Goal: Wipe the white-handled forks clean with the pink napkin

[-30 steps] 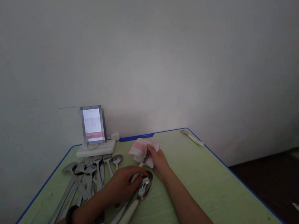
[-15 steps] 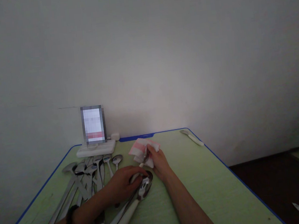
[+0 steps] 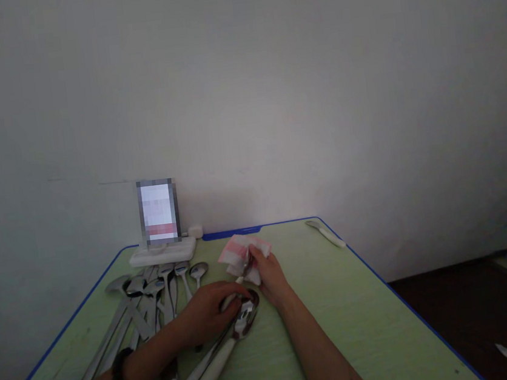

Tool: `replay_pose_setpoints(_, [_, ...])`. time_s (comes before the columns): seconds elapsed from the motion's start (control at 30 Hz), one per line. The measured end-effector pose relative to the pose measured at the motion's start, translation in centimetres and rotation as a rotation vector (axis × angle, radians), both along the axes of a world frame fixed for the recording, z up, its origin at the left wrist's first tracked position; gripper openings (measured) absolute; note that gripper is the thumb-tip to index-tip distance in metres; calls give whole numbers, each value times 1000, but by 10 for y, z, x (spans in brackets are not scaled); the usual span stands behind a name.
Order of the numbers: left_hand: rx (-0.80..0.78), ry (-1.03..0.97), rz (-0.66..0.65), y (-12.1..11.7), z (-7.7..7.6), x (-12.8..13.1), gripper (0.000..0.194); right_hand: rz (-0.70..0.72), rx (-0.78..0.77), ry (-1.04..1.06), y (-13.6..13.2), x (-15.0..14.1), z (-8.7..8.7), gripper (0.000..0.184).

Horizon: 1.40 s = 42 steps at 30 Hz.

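Observation:
My left hand is closed around the pale handle of a white-handled utensil. Its metal end lies in a pink-and-white cloth, so I cannot tell what kind it is. Pinching the cloth against that metal end, my right hand is closed too. Just under my left fingers, a large white-handled spoon rests on the table with other cutlery lying over its bowl. Several metal spoons and other utensils are piled to the left, partly hidden beneath my left forearm.
The green table has a blue edge. At the back left a phone with a blurred screen stands on a white base. Another white-handled utensil lies by the far right corner. A plain wall rises behind.

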<state>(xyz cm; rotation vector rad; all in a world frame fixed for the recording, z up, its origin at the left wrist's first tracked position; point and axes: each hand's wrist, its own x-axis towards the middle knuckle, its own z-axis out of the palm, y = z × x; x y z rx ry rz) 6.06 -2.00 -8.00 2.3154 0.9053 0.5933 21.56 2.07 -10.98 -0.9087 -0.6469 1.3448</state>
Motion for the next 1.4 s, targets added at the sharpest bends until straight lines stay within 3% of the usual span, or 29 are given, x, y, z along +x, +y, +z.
replay_pose_setpoints(0.3, [-47, 24, 68, -7, 11, -2, 28, 36, 19, -46, -2, 1, 1, 37])
replay_pose_setpoints(0.47, [-97, -84, 141, -8, 6, -3, 33, 107, 41, -43, -6, 2, 3, 42])
replay_pose_setpoints(0.73, [7, 72, 166, -3, 1, -1, 33, 260, 72, -141, -7, 3, 5, 45])
replay_pose_setpoints(0.83, [10, 114, 135, -4, 5, 1, 31, 223, 39, -178, -5, 1, 2, 38])
replay_pose_setpoints(1.0, [-5, 75, 84, -3, 4, 1, 29, 65, -8, -2, -3, -3, 5, 27])
replay_pose_setpoints(1.1, [-10, 40, 58, -2, 2, 0, 30, -19, -11, 100, -3, -2, 8, 25])
replay_pose_setpoints(1.4, [-33, -39, 17, -2, 1, -2, 33, -99, 31, 236, -2, 4, 13, 26])
